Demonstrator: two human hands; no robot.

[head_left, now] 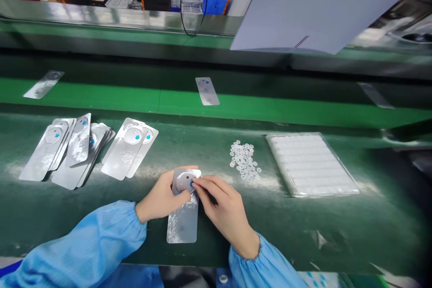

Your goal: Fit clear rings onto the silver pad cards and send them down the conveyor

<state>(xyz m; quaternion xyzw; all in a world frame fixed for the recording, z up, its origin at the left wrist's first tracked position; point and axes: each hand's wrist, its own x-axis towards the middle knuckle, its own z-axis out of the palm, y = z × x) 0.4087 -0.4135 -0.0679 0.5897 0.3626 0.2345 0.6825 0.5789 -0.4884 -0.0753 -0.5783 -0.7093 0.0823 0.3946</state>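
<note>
A silver phone-back-shaped panel [182, 222] lies on the green bench in front of me, its round camera area at the far end. My left hand [162, 195] grips its upper left edge, the thumb lying across the face just below the round area. Thumb and forefinger of my right hand [222, 207] are pinched at a small blue dot [191, 184] on the panel's right side. Whatever sits between those fingertips is too small or hidden to make out. To the right of my right hand is a loose pile of small clear rings [243, 158].
Left of my hands lie overlapping silver panels [37, 162] with blue dots, plus another pair [121, 153]. A clear-wrapped stack of white trays [307, 162] is at right. Single panels [207, 91] rest on the bright green belt [141, 96] beyond. A white sheet [303, 4] hangs overhead.
</note>
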